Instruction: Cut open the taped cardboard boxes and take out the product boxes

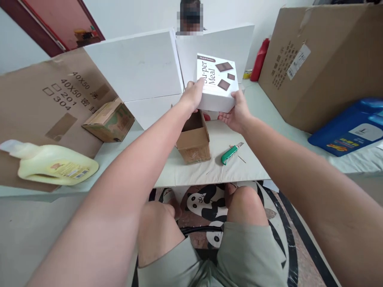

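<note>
A white printed box (220, 101) is held up between both hands, its top marked "Su-per Meal" with pictures of dark squares. My left hand (194, 95) grips its left edge, thumb on top. On the right, my right hand (237, 111) holds the near right corner, the thumb on the upper edge and the fingers below. Under my left hand stands an open cardboard box (194, 139), its inside dark and partly hidden. A green utility knife (231, 154) with its blade out lies to the right of that box, below my right hand.
White panels (140, 67) stand upright behind. To the left are a small carton (110, 119), a yellow bottle (56, 164) and a large cardboard sheet (60, 95). At right are a big carton (323, 63), a blue bottle (350, 127) and a red bottle (259, 59). A person (190, 16) is behind the panels.
</note>
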The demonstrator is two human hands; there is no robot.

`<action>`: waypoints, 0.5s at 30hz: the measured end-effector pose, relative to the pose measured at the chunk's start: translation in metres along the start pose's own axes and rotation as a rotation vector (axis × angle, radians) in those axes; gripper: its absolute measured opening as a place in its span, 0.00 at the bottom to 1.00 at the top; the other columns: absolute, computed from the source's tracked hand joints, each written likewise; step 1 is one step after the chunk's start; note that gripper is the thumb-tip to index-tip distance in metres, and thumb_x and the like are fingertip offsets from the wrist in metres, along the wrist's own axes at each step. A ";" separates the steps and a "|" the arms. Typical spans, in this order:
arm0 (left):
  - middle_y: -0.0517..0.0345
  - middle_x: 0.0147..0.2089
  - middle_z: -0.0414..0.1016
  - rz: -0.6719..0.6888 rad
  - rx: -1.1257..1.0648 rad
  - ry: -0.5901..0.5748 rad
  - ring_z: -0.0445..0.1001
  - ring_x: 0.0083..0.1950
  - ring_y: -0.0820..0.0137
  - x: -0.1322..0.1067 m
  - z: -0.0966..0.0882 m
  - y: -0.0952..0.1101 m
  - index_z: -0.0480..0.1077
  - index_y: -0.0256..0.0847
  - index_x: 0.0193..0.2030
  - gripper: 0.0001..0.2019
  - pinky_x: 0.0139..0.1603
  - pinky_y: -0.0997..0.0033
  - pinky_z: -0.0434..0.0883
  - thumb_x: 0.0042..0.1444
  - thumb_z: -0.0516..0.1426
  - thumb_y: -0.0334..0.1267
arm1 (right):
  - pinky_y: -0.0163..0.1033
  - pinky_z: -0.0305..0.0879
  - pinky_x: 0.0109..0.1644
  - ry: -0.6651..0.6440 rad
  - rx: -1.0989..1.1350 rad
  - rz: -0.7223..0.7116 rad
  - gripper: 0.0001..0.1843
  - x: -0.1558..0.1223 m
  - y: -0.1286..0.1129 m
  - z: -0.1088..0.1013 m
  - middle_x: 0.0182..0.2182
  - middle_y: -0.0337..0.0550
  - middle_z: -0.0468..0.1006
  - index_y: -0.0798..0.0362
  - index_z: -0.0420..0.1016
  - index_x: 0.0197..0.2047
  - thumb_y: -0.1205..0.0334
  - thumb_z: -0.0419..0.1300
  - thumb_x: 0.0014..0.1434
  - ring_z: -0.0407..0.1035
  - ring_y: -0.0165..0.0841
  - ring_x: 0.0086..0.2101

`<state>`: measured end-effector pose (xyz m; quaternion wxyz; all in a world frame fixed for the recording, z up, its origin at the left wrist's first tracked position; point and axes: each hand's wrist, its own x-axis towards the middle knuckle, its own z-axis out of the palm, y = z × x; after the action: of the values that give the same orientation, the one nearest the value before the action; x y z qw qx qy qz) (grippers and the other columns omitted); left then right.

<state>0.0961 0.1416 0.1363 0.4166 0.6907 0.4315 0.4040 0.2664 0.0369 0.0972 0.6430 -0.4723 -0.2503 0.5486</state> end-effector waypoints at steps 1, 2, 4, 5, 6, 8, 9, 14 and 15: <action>0.47 0.48 0.75 0.055 0.068 0.023 0.77 0.62 0.47 -0.004 0.002 0.002 0.69 0.44 0.43 0.18 0.59 0.38 0.73 0.63 0.62 0.57 | 0.35 0.73 0.30 0.011 0.055 -0.006 0.23 -0.003 0.006 -0.009 0.31 0.41 0.71 0.50 0.71 0.46 0.39 0.56 0.63 0.67 0.30 0.27; 0.48 0.50 0.73 0.146 0.137 0.060 0.77 0.61 0.49 -0.014 0.005 0.007 0.69 0.45 0.45 0.16 0.60 0.39 0.73 0.63 0.64 0.54 | 0.34 0.72 0.30 0.043 0.096 -0.004 0.21 -0.007 0.014 -0.020 0.31 0.40 0.71 0.50 0.71 0.45 0.40 0.55 0.63 0.66 0.29 0.26; 0.51 0.48 0.71 0.371 0.209 0.100 0.79 0.58 0.52 -0.049 0.011 0.022 0.71 0.45 0.46 0.16 0.59 0.42 0.74 0.63 0.64 0.53 | 0.32 0.72 0.29 0.159 0.131 0.017 0.19 -0.015 0.030 -0.048 0.29 0.39 0.71 0.50 0.72 0.43 0.42 0.55 0.63 0.64 0.27 0.24; 0.53 0.45 0.70 0.467 0.219 0.104 0.79 0.54 0.55 -0.073 0.012 0.032 0.72 0.45 0.44 0.15 0.57 0.44 0.75 0.64 0.64 0.54 | 0.31 0.71 0.29 0.229 0.127 0.030 0.19 -0.019 0.037 -0.065 0.29 0.38 0.70 0.50 0.72 0.42 0.43 0.55 0.64 0.64 0.27 0.24; 0.55 0.40 0.70 0.527 0.246 0.089 0.80 0.49 0.58 -0.100 0.011 0.041 0.72 0.44 0.40 0.15 0.54 0.48 0.77 0.65 0.63 0.54 | 0.31 0.71 0.28 0.288 0.119 0.039 0.18 -0.024 0.043 -0.082 0.28 0.38 0.70 0.50 0.72 0.42 0.44 0.54 0.64 0.64 0.27 0.24; 0.59 0.28 0.64 0.547 0.362 0.040 0.75 0.36 0.67 -0.152 0.003 0.053 0.67 0.43 0.29 0.20 0.45 0.59 0.77 0.68 0.59 0.53 | 0.29 0.70 0.27 0.391 0.097 0.044 0.15 -0.033 0.052 -0.118 0.28 0.37 0.70 0.49 0.71 0.42 0.47 0.54 0.64 0.64 0.27 0.24; 0.61 0.24 0.61 0.546 0.421 0.037 0.70 0.30 0.70 -0.175 -0.003 0.053 0.64 0.42 0.25 0.24 0.39 0.63 0.75 0.69 0.57 0.52 | 0.29 0.69 0.26 0.445 0.081 0.044 0.13 -0.036 0.054 -0.135 0.28 0.37 0.70 0.49 0.71 0.42 0.49 0.55 0.63 0.63 0.26 0.24; 0.59 0.27 0.68 0.382 0.375 0.512 0.67 0.30 0.69 -0.222 -0.041 -0.015 0.71 0.43 0.29 0.22 0.33 0.65 0.66 0.71 0.52 0.52 | 0.30 0.67 0.23 0.636 -0.028 0.039 0.06 -0.035 0.051 -0.195 0.28 0.38 0.69 0.48 0.68 0.39 0.58 0.60 0.60 0.63 0.28 0.25; 0.58 0.31 0.70 0.326 0.307 0.654 0.69 0.34 0.69 -0.219 -0.045 -0.035 0.71 0.43 0.29 0.20 0.37 0.65 0.68 0.70 0.53 0.50 | 0.31 0.67 0.23 0.645 -0.050 0.037 0.05 -0.030 0.049 -0.201 0.28 0.38 0.69 0.48 0.68 0.38 0.58 0.61 0.60 0.63 0.29 0.25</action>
<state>-0.0204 -0.0427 0.0747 0.0793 0.6392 0.4817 0.5943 0.4043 -0.0608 -0.0265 0.6671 -0.6419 -0.0386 0.3761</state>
